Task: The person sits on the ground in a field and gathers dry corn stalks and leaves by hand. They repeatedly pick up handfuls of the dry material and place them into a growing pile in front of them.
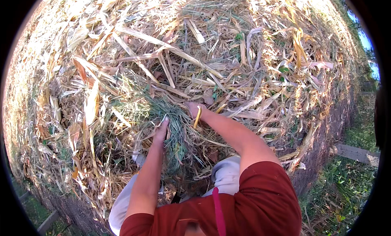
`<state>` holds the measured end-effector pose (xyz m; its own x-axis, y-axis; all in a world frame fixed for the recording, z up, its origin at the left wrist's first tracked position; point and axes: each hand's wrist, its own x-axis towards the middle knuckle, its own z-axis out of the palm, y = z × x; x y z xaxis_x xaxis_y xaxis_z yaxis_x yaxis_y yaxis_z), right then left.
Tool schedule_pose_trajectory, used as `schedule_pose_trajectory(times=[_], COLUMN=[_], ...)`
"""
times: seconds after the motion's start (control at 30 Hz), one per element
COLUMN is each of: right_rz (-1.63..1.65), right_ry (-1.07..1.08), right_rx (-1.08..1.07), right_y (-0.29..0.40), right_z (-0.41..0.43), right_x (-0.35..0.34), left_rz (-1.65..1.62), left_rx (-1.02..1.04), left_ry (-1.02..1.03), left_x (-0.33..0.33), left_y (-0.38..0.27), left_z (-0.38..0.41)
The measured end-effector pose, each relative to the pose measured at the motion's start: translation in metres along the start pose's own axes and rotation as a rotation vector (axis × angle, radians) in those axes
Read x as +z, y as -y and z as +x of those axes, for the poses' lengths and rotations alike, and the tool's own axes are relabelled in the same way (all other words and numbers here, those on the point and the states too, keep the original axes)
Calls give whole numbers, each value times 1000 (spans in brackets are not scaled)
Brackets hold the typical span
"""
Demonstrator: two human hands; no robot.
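Observation:
A loose bundle of green grass hay lies between my hands, its long stems trailing back toward my knees. My left hand grips its left side, the thumb laid on top and the fingers hidden in the stems. At the far right side of the bundle, my right hand reaches into the grass and dry litter; its fingers are buried, so their grip is hidden. A yellow band circles the right wrist. Dry corn stalks and husks lie just beyond both hands.
Dry corn leaves and hay cover the large heap all around me. My bent knees rest on it. A wooden beam juts out at the right, above green grass. Another beam shows at the lower left.

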<state>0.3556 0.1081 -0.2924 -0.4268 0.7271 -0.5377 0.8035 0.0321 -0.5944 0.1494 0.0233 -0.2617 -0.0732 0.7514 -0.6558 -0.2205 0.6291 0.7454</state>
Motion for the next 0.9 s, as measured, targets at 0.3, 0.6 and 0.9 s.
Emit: schedule_pose_trajectory(times=[0.3,0.6,0.9], right_rz=[651,101,-354], right_ry=[93,318,-534], right_rx=[-336,-138,318], right_y=[43,64,-66], right_z=[-54,-30,-28], right_x=[6,36,-155], left_rz=[-138,189,285], left_rx=[-197,-232,-403], left_ry=[93,-320,-372], left_x=[-1,-59,-51], left_y=[-67,-2,28], left_z=[-77,-42,21])
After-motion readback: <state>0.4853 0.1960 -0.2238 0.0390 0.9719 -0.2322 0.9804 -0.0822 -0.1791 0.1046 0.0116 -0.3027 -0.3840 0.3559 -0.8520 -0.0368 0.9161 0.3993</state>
